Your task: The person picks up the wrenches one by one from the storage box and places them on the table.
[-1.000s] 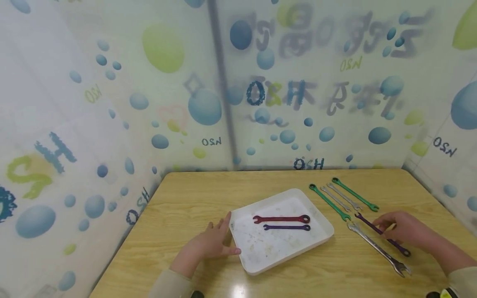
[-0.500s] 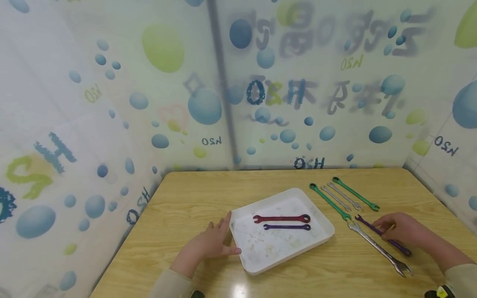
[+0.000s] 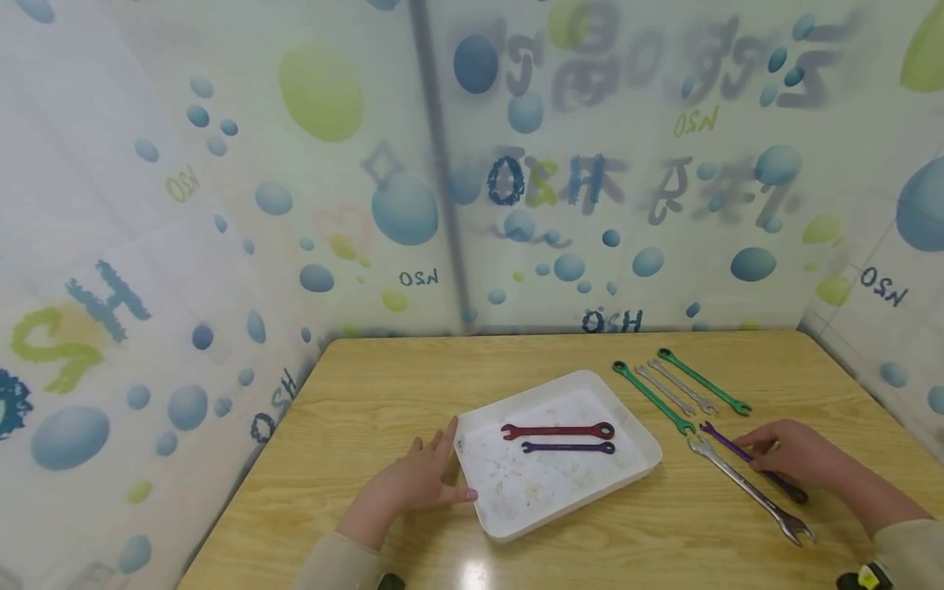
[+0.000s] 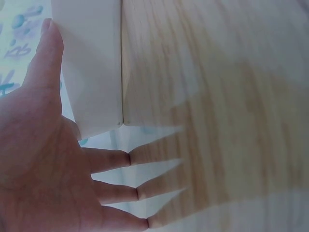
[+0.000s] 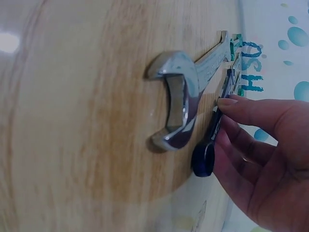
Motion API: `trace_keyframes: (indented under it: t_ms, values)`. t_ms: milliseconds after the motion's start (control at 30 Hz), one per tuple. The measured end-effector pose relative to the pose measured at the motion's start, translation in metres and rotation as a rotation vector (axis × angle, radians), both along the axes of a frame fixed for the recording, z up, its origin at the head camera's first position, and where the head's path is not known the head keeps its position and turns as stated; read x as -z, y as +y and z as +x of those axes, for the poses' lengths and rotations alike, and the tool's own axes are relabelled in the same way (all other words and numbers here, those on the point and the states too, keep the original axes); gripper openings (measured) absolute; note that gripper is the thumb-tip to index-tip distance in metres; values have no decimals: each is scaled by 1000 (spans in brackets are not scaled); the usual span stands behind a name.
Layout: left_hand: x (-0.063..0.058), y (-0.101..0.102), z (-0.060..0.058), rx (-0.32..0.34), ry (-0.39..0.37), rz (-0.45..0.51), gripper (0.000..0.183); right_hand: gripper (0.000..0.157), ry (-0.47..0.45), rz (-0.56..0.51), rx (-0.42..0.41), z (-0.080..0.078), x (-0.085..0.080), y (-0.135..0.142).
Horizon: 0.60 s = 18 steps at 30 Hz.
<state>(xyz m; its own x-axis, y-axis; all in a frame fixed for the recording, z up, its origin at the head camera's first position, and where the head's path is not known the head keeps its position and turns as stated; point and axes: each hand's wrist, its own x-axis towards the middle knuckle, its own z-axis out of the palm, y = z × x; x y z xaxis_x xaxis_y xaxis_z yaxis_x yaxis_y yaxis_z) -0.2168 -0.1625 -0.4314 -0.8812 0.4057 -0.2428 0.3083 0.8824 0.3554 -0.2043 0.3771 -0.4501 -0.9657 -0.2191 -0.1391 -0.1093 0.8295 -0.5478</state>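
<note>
My right hand (image 3: 792,455) pinches a purple combination wrench (image 3: 726,442) between thumb and fingers near its middle. In the right wrist view its dark ring end (image 5: 203,159) is turned on edge, close over the table. Just left of it a large silver open-end wrench (image 3: 752,493) lies flat on the wood. My left hand (image 3: 416,482) rests at the left side of a white tray (image 3: 568,524), thumb at the rim and fingers spread along the outer wall. Inside the tray lie a red wrench (image 3: 556,431) and a smaller purple wrench (image 3: 564,447), side by side.
Beyond the right hand, two green wrenches (image 3: 652,398) lie slanted on the wooden table (image 3: 383,385), with two small silver wrenches (image 3: 682,386) between them. A patterned curtain (image 3: 354,205) hangs behind the table's back edge.
The right hand has shifted slightly left with the purple wrench, whose ring end has rolled onto its edge. The left hand and tray stay in place.
</note>
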Motion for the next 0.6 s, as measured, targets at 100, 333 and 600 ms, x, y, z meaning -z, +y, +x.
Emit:
trace_keyframes:
  t_ms: [100,333,600]
  values:
    - [0,0,-1,5,-2,-3,115,33,-9,-3,2,-1,2,0]
    - [2,-1,0,0,-6,-2,115,32,1,6,-23,-1,2,2]
    - [0,0,1,-3,-4,-17,115,39,-61,-110,-35,5,-4,3]
